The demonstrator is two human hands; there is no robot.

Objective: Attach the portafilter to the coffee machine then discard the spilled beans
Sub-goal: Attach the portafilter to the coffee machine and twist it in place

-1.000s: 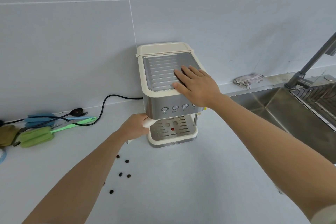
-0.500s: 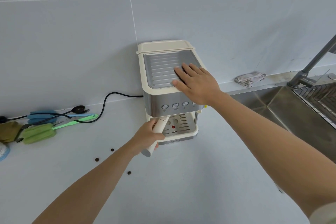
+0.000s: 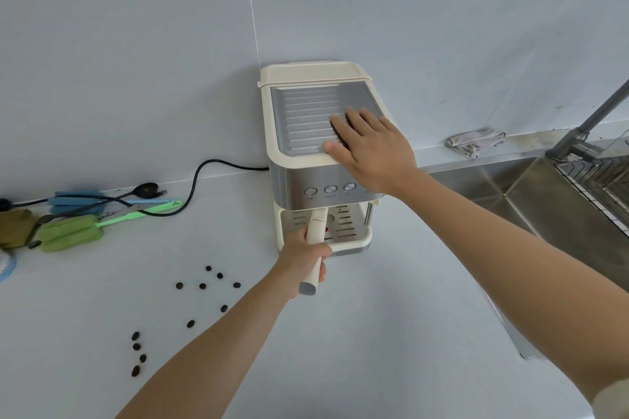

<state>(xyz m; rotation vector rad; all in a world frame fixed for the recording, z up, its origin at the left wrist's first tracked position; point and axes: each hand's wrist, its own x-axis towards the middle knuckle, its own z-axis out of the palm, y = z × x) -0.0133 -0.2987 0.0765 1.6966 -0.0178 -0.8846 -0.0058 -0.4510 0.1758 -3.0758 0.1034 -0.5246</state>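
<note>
Left hand (image 3: 306, 253) wrapped around the portafilter (image 3: 315, 248) handle, fingers closed on it. Handle's long axis runs from under the machine (image 3: 316, 160) head out toward the person, nearly straight to the front, tilted slightly left at the near end. The filter basket end is hidden under the control panel; cannot tell whether it is fully seated.

Right hand (image 3: 369, 146) lies flat on the machine's top tray, fingers spread and pressing, gripping nothing.

Judgement: the locking turn looks close to done or done; what remains turns on the handle's angle against the machine front.

Beans (image 3: 202, 286) lie on the table (image 3: 374, 333) to the left of the handle and nearer the person, well apart from the machine. The left hand is the nearer one to them.

Count: one portafilter, one machine, eleven beans visible: five in a loose upper cluster, two lower, four in a line at lower left. More could be hidden under the left forearm.
</note>
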